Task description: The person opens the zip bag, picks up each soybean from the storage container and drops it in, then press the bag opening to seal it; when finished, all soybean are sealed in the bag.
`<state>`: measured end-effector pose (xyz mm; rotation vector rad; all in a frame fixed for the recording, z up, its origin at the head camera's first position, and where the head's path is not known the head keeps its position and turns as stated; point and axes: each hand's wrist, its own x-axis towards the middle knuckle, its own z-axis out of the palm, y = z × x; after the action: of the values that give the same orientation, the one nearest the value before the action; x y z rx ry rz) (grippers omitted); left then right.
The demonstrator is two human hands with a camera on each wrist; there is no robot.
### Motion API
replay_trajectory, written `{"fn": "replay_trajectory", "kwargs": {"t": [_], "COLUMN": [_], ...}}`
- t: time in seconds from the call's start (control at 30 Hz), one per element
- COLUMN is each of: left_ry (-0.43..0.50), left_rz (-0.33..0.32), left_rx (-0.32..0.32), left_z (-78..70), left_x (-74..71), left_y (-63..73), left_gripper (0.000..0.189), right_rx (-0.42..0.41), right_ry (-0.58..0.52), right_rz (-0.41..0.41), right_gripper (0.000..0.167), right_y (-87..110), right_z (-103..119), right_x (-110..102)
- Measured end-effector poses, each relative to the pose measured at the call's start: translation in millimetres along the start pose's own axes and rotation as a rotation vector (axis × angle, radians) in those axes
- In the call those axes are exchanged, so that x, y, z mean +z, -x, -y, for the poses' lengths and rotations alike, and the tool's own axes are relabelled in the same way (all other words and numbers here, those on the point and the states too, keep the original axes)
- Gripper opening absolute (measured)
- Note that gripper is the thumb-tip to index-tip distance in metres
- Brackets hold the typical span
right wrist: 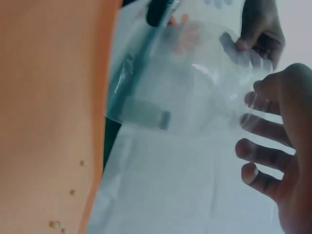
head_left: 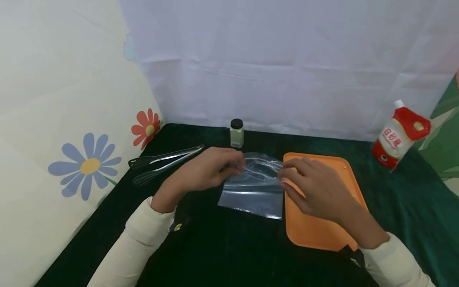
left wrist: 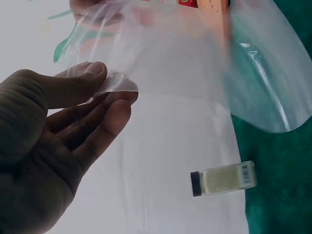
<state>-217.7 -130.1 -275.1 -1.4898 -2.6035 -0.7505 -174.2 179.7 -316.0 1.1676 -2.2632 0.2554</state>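
Nearest, two cream sleeves (head_left: pixel 123 249) are being worn, one entering well left of the orange tray (head_left: pixel 315 235), the other beside its near right corner. Farther in, a clear plastic bag (head_left: pixel 252 199) is being held just left of the tray, over the dark green cloth of the table (head_left: pixel 229 251); whether the cloth is being touched by the bag cannot be told. By the left hand (head_left: pixel 208 169), farther left of the tray than the bag, the film is being pinched between thumb and fingers. By the right hand (head_left: pixel 315 187), placed over the left part of the tray, the opposite side of the bag is being gripped near its upper edge, the lower fingers being spread loosely. On the tray, a few small pale bits (right wrist: pixel 54 224) are being shown.

Well left of the tray, metal tongs (head_left: pixel 178 160) are lying with their arms spread. Beyond the tray's far left corner, a small jar (head_left: pixel 236 138) with a dark lid is standing upright. Beyond the tray to its right, a red and white pouch (head_left: pixel 393 141) is standing at a slant. Behind the tray, a white cloth backdrop (head_left: pixel 287 87) is hanging.
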Motion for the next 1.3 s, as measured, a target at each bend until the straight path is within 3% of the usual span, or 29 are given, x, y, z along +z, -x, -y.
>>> {"fn": "replay_trajectory", "kwargs": {"t": [0.2, 0.43, 0.57, 0.67, 0.73, 0.87, 0.97, 1.1, 1.3], "left_ry": [0.041, 0.156, 0.168, 0.092, 0.023, -0.049, -0.070, -0.068, -0.038], "left_rz": [-0.060, -0.016, -0.036, -0.038, -0.038, -0.032, -0.021, -0.011, -0.005], "left_rx": [0.035, 0.070, 0.107, 0.080, 0.048, 0.003, -0.013, -0.003, 0.004], "left_z": [-21.4, -51.6, -52.1, -44.8, -38.0, -22.3, -11.6, -1.7, 9.8], "left_x": [-19.4, -46.7, -51.1, -45.8, -39.1, -23.3, -13.9, -6.9, 2.7], "left_y": [8.3, 24.8, 26.8, 22.7, 19.1, 13.0, 10.6, 7.9, 2.9], "left_gripper": [0.026, 0.025, 0.027, 0.025, 0.024, 0.021, 0.022, 0.022, 0.020], "right_rx": [0.016, -0.020, -0.031, 0.075, 0.225, 0.574, 0.750, 0.820, 0.832], "right_ry": [-0.060, -0.482, -0.597, -0.548, -0.479, -0.409, -0.440, -0.444, -0.386], "right_rz": [-0.118, -0.196, -0.255, -0.288, -0.239, 0.058, 0.255, 0.335, 0.329], "right_gripper": [0.035, 0.018, 0.018, 0.018, 0.017, 0.016, 0.021, 0.021, 0.017], "right_y": [-2.3, -9.1, -11.2, -6.6, 0.7, 22.3, 38.1, 49.8, 50.4], "right_z": [-1, 18, 21, 8, -8, -44, -65, -81, -86], "right_x": [-23, -45, -50, -44, -33, 0, 25, 46, 56]}}
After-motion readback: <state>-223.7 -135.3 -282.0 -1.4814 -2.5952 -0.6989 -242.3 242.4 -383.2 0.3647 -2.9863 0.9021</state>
